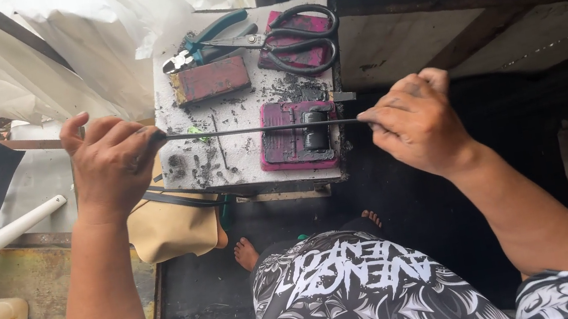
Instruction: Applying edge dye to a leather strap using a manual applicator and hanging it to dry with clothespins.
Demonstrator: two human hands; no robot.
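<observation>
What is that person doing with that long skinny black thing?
A person holds a thin black strip stretched tight between both hands, the left hand pinching one end and the right hand the other. It hangs just above a small dirty workbench. On the bench lie big black scissors, green-handled pliers, and some pink blocks smeared with black grime. The person's bare feet show below.

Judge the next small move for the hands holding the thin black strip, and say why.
Probably lower the strip onto the pink block with the roller. The left hand and right hand pinch its ends, holding it taut and level right above that block on the small bench.
</observation>
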